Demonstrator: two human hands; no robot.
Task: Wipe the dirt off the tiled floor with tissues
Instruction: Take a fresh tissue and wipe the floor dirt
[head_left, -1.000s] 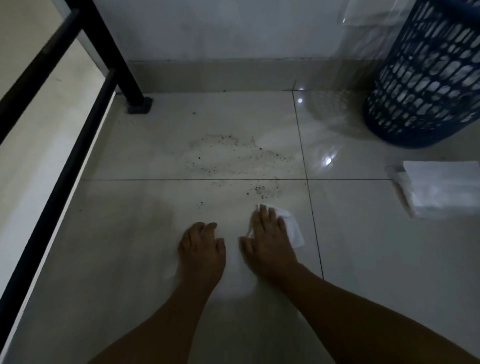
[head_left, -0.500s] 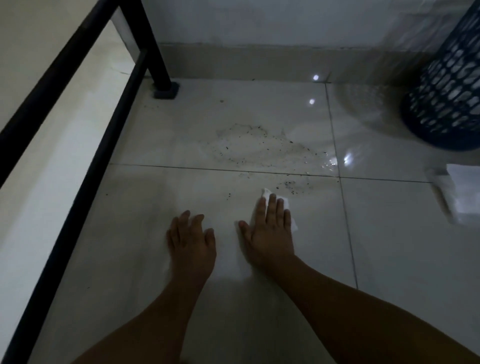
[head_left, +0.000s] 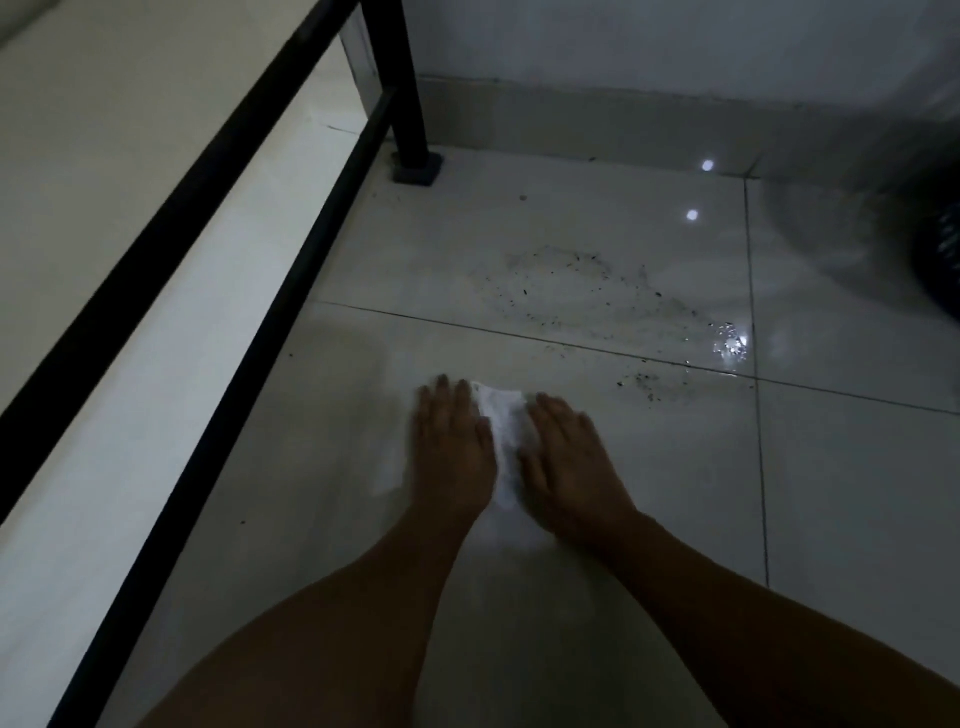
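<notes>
No text, label, brand, number or sign can be read anywhere here.

A home corner: glossy tiled floor (head_left: 597, 519), black metal frame (head_left: 291, 218), skirting (head_left: 597, 122).

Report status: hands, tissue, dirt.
Left hand and right hand flat on tissue. Dirt ahead, unwiped. Nothing in the way.

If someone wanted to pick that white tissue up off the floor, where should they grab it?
Probably at the far edge of the tissue, coming from above. It lies flat on the tiled floor between the left hand and the right hand, which cover its sides, so only the middle strip and far edge are free. Pinching that crumpled edge upward looks easiest.
</notes>
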